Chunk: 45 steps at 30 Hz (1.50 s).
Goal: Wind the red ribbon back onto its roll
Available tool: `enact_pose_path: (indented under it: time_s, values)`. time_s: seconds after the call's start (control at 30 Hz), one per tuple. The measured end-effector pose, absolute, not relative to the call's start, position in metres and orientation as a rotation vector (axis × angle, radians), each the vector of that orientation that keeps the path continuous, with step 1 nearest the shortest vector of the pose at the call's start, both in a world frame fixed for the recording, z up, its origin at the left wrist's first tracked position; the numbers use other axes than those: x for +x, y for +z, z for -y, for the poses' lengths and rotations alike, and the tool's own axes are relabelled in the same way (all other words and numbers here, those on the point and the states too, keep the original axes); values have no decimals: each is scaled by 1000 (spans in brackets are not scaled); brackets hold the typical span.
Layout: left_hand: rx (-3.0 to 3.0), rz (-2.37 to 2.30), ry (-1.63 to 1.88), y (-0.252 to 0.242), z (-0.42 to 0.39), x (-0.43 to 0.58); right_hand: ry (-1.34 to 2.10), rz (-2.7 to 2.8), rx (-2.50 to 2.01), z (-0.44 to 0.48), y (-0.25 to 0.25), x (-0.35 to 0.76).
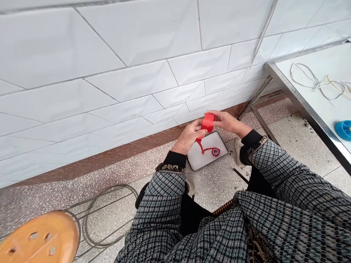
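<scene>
Both my hands are raised in front of me over the floor. My left hand [189, 137] and my right hand [227, 122] pinch a red strip of tape [207, 122] between them, fingers closed on it. A loose red tail hangs from the strip down to a small red tape roll [215, 151], which lies on a white square panel [199, 157] on the floor. My sleeves are grey checked fabric with dark cuffs.
A white tiled wall with a brown base strip stands ahead. A steel-edged table [301, 100] at the right carries white wires [315, 82] and a blue round object [344, 129]. An orange stool [38, 237] and coiled cable [109, 212] sit at lower left.
</scene>
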<state>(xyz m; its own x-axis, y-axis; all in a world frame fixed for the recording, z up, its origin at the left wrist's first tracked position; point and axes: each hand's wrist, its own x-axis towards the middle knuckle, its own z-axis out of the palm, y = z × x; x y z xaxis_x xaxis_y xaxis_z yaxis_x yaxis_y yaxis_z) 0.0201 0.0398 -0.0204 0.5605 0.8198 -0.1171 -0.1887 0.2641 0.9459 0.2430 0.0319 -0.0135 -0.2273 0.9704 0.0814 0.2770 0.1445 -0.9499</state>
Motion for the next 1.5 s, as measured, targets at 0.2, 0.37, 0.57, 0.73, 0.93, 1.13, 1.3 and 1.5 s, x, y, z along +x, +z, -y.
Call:
enact_pose_path:
  time_s: [0.2,0.37,0.57,0.73,0.93,1.13,1.3,1.5]
  values:
    - [1107,-861,933,-13,-27,30,573,1793,-1596,-35,-8,244]
    - [1094,-857,914,-7,-17,32,444,1753,-1761,-35,0,245]
    - [1014,-736,873,-1,-13,27,742,1497,-1584,-39,-5,247]
    - [1077,-736,875,-4,-14,30,1211,1121,-1328,-35,-2,237]
    - [1088,-791,941,-13,-12,44,1495,808,-1274,-26,6,220]
    - [1094,-817,975,-15,-12,51,1613,598,-1188,-23,6,211]
    - [1068,-908,1126,-20,-15,56,1694,512,-1184,-22,3,210]
    - [1141,-857,1090,-22,-21,56,1880,475,-1147,-19,-2,209]
